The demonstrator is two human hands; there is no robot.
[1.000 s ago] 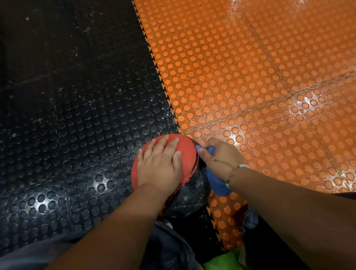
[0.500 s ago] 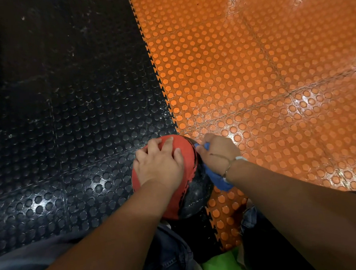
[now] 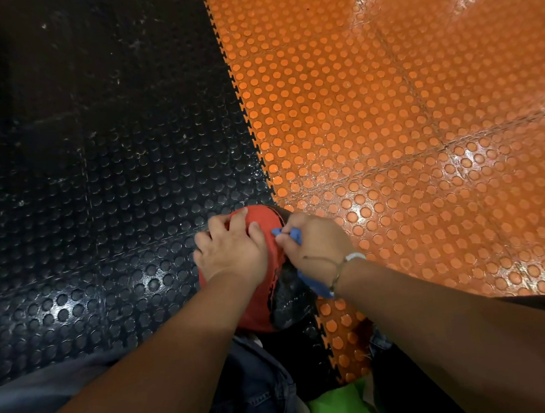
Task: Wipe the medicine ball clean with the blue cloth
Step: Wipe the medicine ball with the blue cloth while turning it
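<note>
Studded floor tiles (image 3: 102,186), black meeting orange, lay beneath the medicine ball (image 3: 261,291). My left hand (image 3: 232,251) clutched its red top, fingers curled. Beside it, my right hand (image 3: 316,248) pinched the blue cloth (image 3: 294,234) against the ball. I judged myself mid-wipe; next, the ball needed turning.

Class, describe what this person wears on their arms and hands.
No gloves; the forearms in view are bare. The right hand has at its wrist a thin dark cord bracelet and a white band. The left hand shows no ring or wristwear.

Red-and-black medicine ball (image 3: 258,305) sits with blue cloth (image 3: 317,286) bunched against its right side.
</note>
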